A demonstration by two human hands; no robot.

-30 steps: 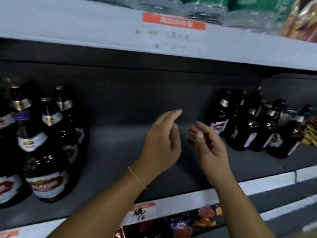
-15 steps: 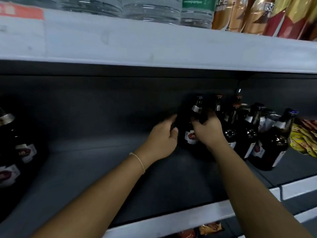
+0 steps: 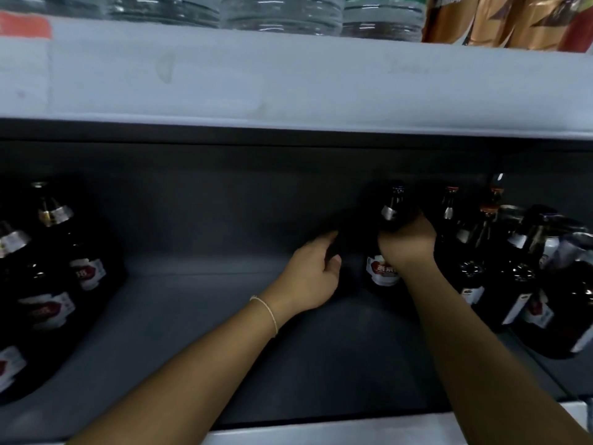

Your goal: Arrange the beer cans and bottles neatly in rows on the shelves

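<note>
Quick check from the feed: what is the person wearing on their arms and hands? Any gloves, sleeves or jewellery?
No gloves and no sleeves in view: both forearms are bare up to the bottom edge of the frame. The left hand has a thin, pale string-like bracelet round its wrist. The right hand and its wrist show nothing worn. No rings or watch can be made out on either.

On the shelf point(image 3: 199, 332), one bottle point(image 3: 385, 252) stands at two o'clock from its middle, a cluster of bottles point(image 3: 513, 284) just beside it at three o'clock, another group point(image 3: 48, 284) well apart at nine o'clock.
</note>
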